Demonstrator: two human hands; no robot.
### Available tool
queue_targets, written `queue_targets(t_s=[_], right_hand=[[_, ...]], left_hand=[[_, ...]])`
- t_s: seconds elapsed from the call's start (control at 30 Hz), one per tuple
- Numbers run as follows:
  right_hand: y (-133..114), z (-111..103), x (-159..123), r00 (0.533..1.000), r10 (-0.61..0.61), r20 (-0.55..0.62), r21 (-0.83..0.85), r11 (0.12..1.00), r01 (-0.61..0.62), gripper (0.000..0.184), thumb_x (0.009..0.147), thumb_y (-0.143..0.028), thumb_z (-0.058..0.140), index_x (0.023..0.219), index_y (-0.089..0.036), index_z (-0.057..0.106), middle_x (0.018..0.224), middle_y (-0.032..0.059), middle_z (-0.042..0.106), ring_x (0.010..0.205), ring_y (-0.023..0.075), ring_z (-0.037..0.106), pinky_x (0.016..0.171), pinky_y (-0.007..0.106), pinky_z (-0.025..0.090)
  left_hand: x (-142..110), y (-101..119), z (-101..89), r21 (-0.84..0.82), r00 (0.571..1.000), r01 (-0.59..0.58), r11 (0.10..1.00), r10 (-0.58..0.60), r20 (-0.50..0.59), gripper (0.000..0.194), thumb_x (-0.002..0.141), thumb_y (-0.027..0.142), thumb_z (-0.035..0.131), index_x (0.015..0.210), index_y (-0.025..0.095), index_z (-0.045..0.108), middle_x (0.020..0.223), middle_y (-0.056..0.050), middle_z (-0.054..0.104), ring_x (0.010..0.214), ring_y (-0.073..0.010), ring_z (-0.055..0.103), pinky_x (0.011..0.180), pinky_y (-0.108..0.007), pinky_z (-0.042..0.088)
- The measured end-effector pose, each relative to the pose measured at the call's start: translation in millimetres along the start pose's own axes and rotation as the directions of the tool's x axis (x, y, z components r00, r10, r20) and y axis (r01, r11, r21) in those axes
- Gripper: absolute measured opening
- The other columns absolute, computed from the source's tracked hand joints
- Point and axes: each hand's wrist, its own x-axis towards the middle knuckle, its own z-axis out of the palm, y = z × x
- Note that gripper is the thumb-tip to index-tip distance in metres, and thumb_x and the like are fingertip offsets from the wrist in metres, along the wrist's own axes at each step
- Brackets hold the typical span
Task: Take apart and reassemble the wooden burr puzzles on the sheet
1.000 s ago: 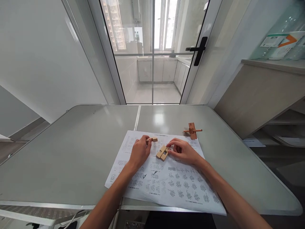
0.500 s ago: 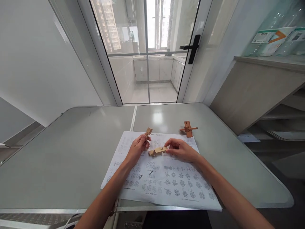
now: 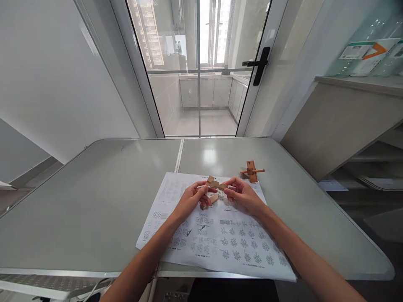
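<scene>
My left hand point(image 3: 190, 199) and my right hand point(image 3: 244, 196) meet above a printed paper sheet point(image 3: 217, 235). Between their fingertips they pinch small notched wooden puzzle pieces point(image 3: 215, 184), held just above the sheet and touching each other. Another wooden piece point(image 3: 209, 201) lies on the paper under my left fingers. Both hands have their fingers closed on the held pieces.
A brown wooden cross-shaped puzzle point(image 3: 251, 171) stands on the grey table point(image 3: 94, 201) beyond the sheet's far right corner. A glass door with a black handle point(image 3: 260, 65) is behind the table. A shelf unit point(image 3: 362, 126) stands at the right.
My hands have come together and lifted: the left brought its piece rightward to meet the piece the right hand raised off the paper. One piece stayed on the sheet.
</scene>
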Motion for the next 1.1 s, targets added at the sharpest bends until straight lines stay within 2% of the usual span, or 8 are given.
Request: queue_targets(t_s=[0.07, 0.27, 0.37, 0.47, 0.53, 0.67, 0.8, 1.1], right_hand=[[2.4, 0.1, -0.1, 1.000, 0.004, -0.004, -0.006, 1.000, -0.004, 0.049, 0.077, -0.061, 0.087, 0.094, -0.023, 0.061, 0.078, -0.0004, 0.067, 0.060, 0.0133, 0.053, 0.057, 0.029, 0.044], [7.7, 1.8, -1.5, 1.000, 0.017, 0.004, -0.075, 0.997, -0.017, 0.044, 0.082, -0.057, 0.084, 0.101, -0.023, 0.064, 0.070, -0.0025, 0.063, 0.058, 0.0127, 0.050, 0.052, 0.027, 0.038], [8.8, 2.8, -2.4, 1.000, 0.001, -0.024, -0.126, 0.992, -0.004, 0.044, 0.082, -0.058, 0.084, 0.101, -0.023, 0.065, 0.066, -0.0048, 0.058, 0.056, 0.0120, 0.046, 0.051, 0.026, 0.035], [10.7, 3.4, -2.9, 0.999, -0.010, -0.042, -0.134, 0.991, 0.005, 0.046, 0.080, -0.059, 0.085, 0.101, -0.023, 0.066, 0.066, -0.0049, 0.058, 0.055, 0.0118, 0.044, 0.051, 0.026, 0.035], [11.4, 3.9, -3.2, 0.999, -0.008, -0.050, -0.128, 0.992, 0.002, 0.045, 0.079, -0.059, 0.086, 0.099, -0.023, 0.066, 0.067, -0.0046, 0.059, 0.055, 0.0121, 0.045, 0.051, 0.027, 0.035], [8.1, 5.7, -4.6, 0.998, -0.002, -0.063, -0.138, 0.990, -0.006, 0.044, 0.079, -0.059, 0.086, 0.097, -0.024, 0.067, 0.063, -0.0054, 0.055, 0.055, 0.0133, 0.046, 0.052, 0.028, 0.035], [2.9, 7.7, -6.1, 0.997, -0.018, -0.073, -0.131, 0.991, 0.009, 0.044, 0.079, -0.059, 0.086, 0.098, -0.023, 0.068, 0.062, -0.0052, 0.054, 0.055, 0.0137, 0.046, 0.051, 0.028, 0.036], [8.3, 4.9, -4.4, 0.996, -0.025, -0.083, -0.134, 0.991, 0.014, 0.044, 0.078, -0.056, 0.088, 0.099, -0.023, 0.069, 0.062, -0.0050, 0.055, 0.057, 0.0132, 0.048, 0.052, 0.027, 0.038]], left_hand=[[-1.2, 0.6, 2.3, 0.017, 0.999, 0.004, 1.000, -0.005, 0.036, 0.061, 0.094, 0.060, 0.067, 0.134, 0.013, 0.063, 0.117, -0.018, 0.078, 0.064, -0.0144, 0.068, 0.057, -0.027, 0.047], [-5.5, 1.6, 5.0, 0.072, 0.993, -0.015, 0.997, 0.007, 0.117, 0.058, 0.100, 0.057, 0.062, 0.136, 0.012, 0.063, 0.089, -0.012, 0.080, 0.069, -0.0173, 0.069, 0.066, -0.029, 0.052], [-8.3, 3.0, 7.0, 0.081, 0.984, -0.026, 0.996, 0.012, 0.176, 0.053, 0.100, 0.057, 0.063, 0.132, 0.015, 0.064, 0.099, -0.014, 0.080, 0.085, -0.0218, 0.075, 0.071, -0.031, 0.055], [-9.1, 0.8, 8.3, 0.072, 0.983, -0.009, 0.997, -0.004, 0.183, 0.054, 0.097, 0.056, 0.068, 0.134, 0.018, 0.062, 0.106, -0.014, 0.079, 0.097, -0.0270, 0.078, 0.070, -0.031, 0.056], [-8.6, -2.6, 8.1, 0.074, 0.985, 0.003, 0.997, -0.016, 0.174, 0.060, 0.095, 0.055, 0.072, 0.141, 0.019, 0.057, 0.106, -0.015, 0.079, 0.098, -0.0288, 0.079, 0.069, -0.032, 0.057], [-7.4, -8.4, 6.9, 0.061, 0.990, 0.002, 0.998, -0.010, 0.143, 0.082, 0.094, 0.052, 0.075, 0.160, 0.022, 0.037, 0.110, -0.016, 0.080, 0.094, -0.0288, 0.080, 0.070, -0.034, 0.057], [-7.8, -7.0, 7.6, 0.060, 0.990, 0.001, 0.998, -0.009, 0.143, 0.088, 0.096, 0.051, 0.073, 0.166, 0.027, 0.025, 0.109, -0.014, 0.081, 0.091, -0.0272, 0.080, 0.072, -0.034, 0.057], [-7.5, -7.7, 9.0, 0.066, 0.988, -0.002, 0.998, -0.009, 0.153, 0.076, 0.094, 0.052, 0.074, 0.155, 0.025, 0.038, 0.114, -0.015, 0.080, 0.087, -0.0250, 0.080, 0.072, -0.032, 0.056]])
